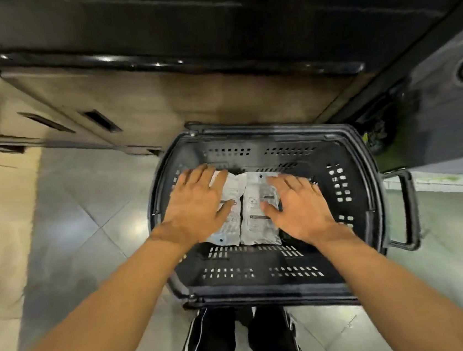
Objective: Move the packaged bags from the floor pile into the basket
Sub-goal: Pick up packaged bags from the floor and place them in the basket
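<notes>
A black plastic basket (265, 284) with slotted walls stands on the tiled floor straight below me. Two white packaged bags with printed labels lie flat side by side on its bottom: the left bag (231, 221) and the right bag (255, 221). My left hand (196, 205) lies palm down on the left bag with fingers spread. Over the right bag rests my right hand (297, 205), also flat with fingers apart. Neither hand grips a bag. The floor pile is out of view.
A wooden cabinet front (187, 99) under a black counter edge stands just beyond the basket. The basket's handle (407, 210) sticks out to the right. My legs in black trousers (238, 345) are below the basket. Grey floor tiles (84, 209) lie to the left.
</notes>
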{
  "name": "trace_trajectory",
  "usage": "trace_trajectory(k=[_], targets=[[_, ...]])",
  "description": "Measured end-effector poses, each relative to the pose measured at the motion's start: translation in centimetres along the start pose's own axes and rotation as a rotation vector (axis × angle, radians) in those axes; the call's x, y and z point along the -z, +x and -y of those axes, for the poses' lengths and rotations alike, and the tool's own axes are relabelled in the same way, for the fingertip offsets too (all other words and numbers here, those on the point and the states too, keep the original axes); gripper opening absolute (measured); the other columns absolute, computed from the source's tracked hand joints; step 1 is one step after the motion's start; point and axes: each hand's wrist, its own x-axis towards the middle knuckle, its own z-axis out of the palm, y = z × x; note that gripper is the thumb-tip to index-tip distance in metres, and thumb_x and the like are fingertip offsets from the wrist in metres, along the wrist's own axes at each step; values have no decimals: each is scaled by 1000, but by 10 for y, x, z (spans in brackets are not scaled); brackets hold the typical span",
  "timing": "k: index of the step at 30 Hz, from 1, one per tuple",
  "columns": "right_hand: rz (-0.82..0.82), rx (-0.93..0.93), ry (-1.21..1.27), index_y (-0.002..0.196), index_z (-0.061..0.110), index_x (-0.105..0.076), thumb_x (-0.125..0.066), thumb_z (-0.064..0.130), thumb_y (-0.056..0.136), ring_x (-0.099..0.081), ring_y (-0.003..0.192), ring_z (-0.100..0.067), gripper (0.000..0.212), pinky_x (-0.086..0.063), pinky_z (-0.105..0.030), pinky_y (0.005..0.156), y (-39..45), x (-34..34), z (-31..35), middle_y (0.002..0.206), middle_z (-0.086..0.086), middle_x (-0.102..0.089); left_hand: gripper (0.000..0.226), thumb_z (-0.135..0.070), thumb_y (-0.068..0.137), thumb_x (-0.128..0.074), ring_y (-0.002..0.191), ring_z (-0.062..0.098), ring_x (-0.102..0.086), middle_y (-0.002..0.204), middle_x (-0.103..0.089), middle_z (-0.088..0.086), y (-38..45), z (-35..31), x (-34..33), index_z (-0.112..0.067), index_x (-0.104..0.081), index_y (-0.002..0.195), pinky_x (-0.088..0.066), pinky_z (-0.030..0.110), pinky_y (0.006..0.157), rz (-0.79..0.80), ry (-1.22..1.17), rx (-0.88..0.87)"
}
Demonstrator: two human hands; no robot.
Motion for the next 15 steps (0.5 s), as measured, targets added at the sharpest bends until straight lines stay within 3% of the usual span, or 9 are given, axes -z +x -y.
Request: trace_trajectory(k=[2, 7, 9, 11, 13, 15], targets=[[17, 37, -59, 160, 28, -29, -46, 56, 103, -27, 153, -27, 66, -22, -46, 125, -29, 37, 18, 167, -1, -32, 66, -55, 93, -46, 127, 38, -60, 136, -65, 17, -35, 1, 50, -9, -62, 137, -46, 52, 106, -36, -7, 23], [8, 182, -259, 158, 28, -32, -41, 60, 103, -32, 150, -29, 64, -28, -46, 121, -115, 137, 87, 164, -4, -37, 65, -56, 88, -40, 107, 39, -69, 118, -72, 18, -152, 14, 174, -8, -68, 122, -56, 52, 90, -91, -54, 211], [-52, 272, -305, 159, 27, -31, -41, 62, 103, -32, 151, -28, 67, -28, -45, 123, -142, 181, 131, 167, -4, -33, 63, -57, 90, -41, 108, 39, -70, 121, -71, 16, -202, 31, 223, -11, -69, 122, -56, 53, 90, -150, -74, 330], [-109, 379, -353, 161, 26, -31, -42, 62, 102, -32, 152, -28, 70, -26, -44, 124, -164, 220, 183, 168, -4, -32, 59, -57, 94, -48, 120, 37, -65, 134, -67, 14, -253, 49, 270, -15, -65, 133, -50, 54, 101, -267, -136, 475], [-175, 519, -402, 156, 24, -41, -43, 63, 99, -41, 147, -32, 70, -31, -47, 120, -189, 242, 241, 163, -8, -43, 62, -58, 99, -52, 142, 33, -48, 154, -52, 10, -312, 69, 304, -22, -50, 150, -34, 52, 117, -318, -162, 630], [-235, 672, -400, 147, 20, -56, -44, 64, 91, -54, 136, -35, 72, -41, -50, 112, -211, 254, 304, 149, -12, -58, 65, -60, 99, -52, 145, 32, -44, 158, -48, 8, -371, 95, 321, -23, -47, 153, -29, 51, 118, -394, -133, 756]])
